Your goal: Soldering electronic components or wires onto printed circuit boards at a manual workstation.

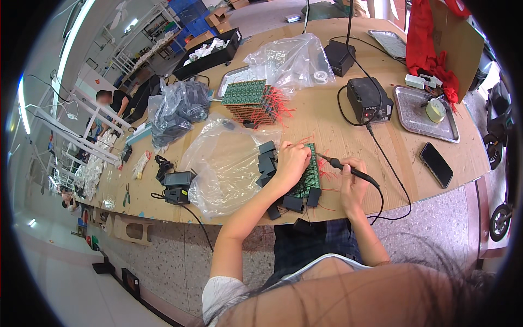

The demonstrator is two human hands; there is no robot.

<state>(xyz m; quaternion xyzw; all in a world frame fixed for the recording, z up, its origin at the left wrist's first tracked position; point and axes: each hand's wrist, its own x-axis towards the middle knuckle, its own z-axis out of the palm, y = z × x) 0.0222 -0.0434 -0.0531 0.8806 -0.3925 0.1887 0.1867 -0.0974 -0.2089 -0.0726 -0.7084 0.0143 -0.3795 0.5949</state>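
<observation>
A green circuit board panel (311,173) lies at the table's front edge, with thin red wires at its right side and several small black boxes (293,204) along its left and near edges. My left hand (294,163) rests over the panel's upper left, fingers curled and pinched together. What sits between those fingertips is too small to make out. In my right hand (355,182) is a soldering iron (336,163), held like a pen. Its tip points left at the panel's right edge, close to my left fingertips; whether it touches cannot be told.
Beyond the panel stands a stack of circuit boards (245,94) with red wires. Clear plastic bags (226,169) lie left and behind. A black soldering station (369,98), a metal tray (417,117) with a solder roll (435,110), and a phone (436,164) are at right. The iron's cord crosses the table.
</observation>
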